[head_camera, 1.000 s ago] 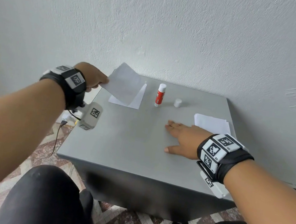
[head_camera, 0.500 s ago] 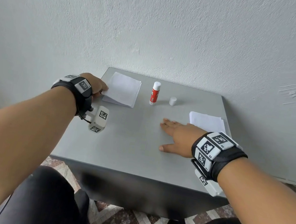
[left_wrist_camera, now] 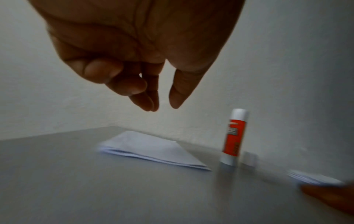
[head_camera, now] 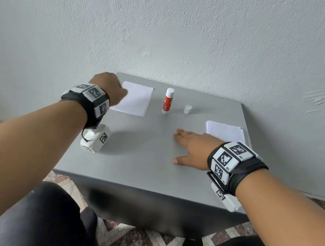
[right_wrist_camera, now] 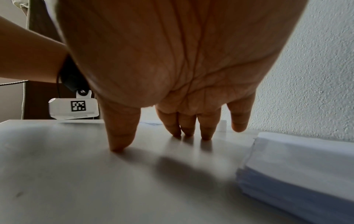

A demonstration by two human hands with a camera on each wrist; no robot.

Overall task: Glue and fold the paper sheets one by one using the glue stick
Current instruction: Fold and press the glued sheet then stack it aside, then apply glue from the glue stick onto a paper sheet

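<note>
The right hand [right_wrist_camera: 184,68] is spreading its straight fingers [right_wrist_camera: 119,133] over the grey table [right_wrist_camera: 76,174], the tips touching the top. A stack of white paper [right_wrist_camera: 298,166] is lying just beside it on the right. Behind the thumb, a white tagged block [right_wrist_camera: 73,109] is hanging under the other wrist.

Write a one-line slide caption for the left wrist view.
Empty left hand hovers above folded paper sheets beside an upright, uncapped glue stick on the grey table.

folded sheets [head_camera: 134,101] flat | glue stick [head_camera: 168,101] upright, uncapped | paper stack [head_camera: 225,131] flat
</note>
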